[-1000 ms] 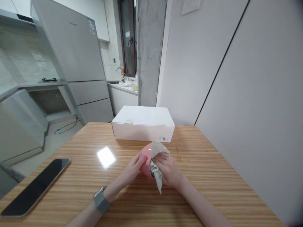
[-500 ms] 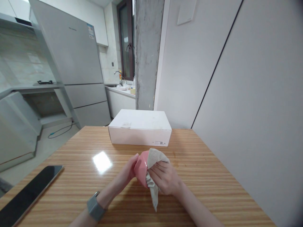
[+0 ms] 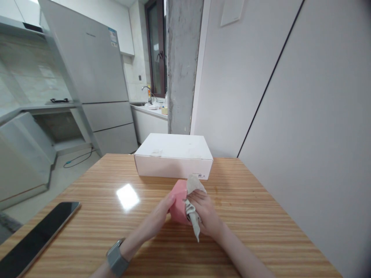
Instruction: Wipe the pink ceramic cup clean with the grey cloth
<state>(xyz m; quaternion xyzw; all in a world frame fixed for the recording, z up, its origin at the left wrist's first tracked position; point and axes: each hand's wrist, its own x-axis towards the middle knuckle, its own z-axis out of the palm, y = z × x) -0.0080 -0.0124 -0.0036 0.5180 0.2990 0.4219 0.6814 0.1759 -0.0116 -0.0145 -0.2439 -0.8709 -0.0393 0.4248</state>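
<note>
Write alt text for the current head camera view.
Two bare hands work over a wood-grain table: the left hand holds a pink container tilted on its side, and the right hand presses a pale cloth at its opening. A white box sits behind, a dark phone at left.

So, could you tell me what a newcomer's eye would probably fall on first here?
Probably the pink object, held in the left hand above the table's near half, with a pale cloth in the right hand against it. Next, perhaps, the white box behind them and the dark phone at the left.
</note>
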